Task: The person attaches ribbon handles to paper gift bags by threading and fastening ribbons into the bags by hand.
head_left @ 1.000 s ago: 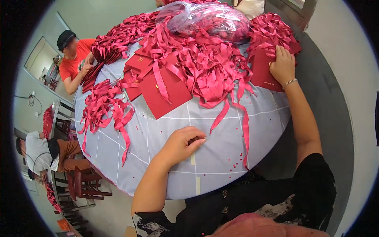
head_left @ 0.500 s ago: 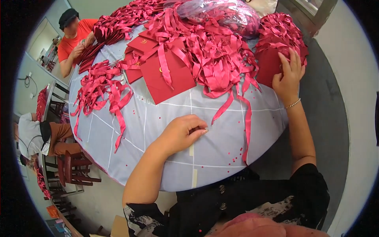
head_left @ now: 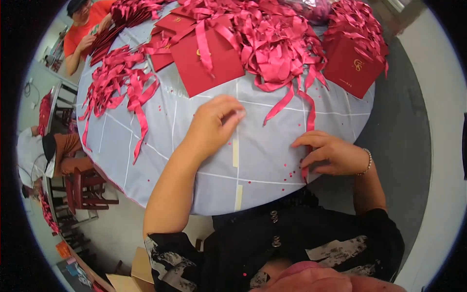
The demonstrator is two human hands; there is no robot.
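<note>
The left hand (head_left: 214,124) rests on the grey tabletop (head_left: 160,146), fingertips pinched at the far end of a pale tape strip (head_left: 236,151). The right hand (head_left: 331,153), fingers loosely curled, presses a red ribbon (head_left: 307,121) that trails from the far pile (head_left: 277,48), keeping it flat.

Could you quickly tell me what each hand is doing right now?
Left hand: fingers pinched on the grey tablecloth, contents unclear.
Right hand: resting on a red ribbon.
</note>
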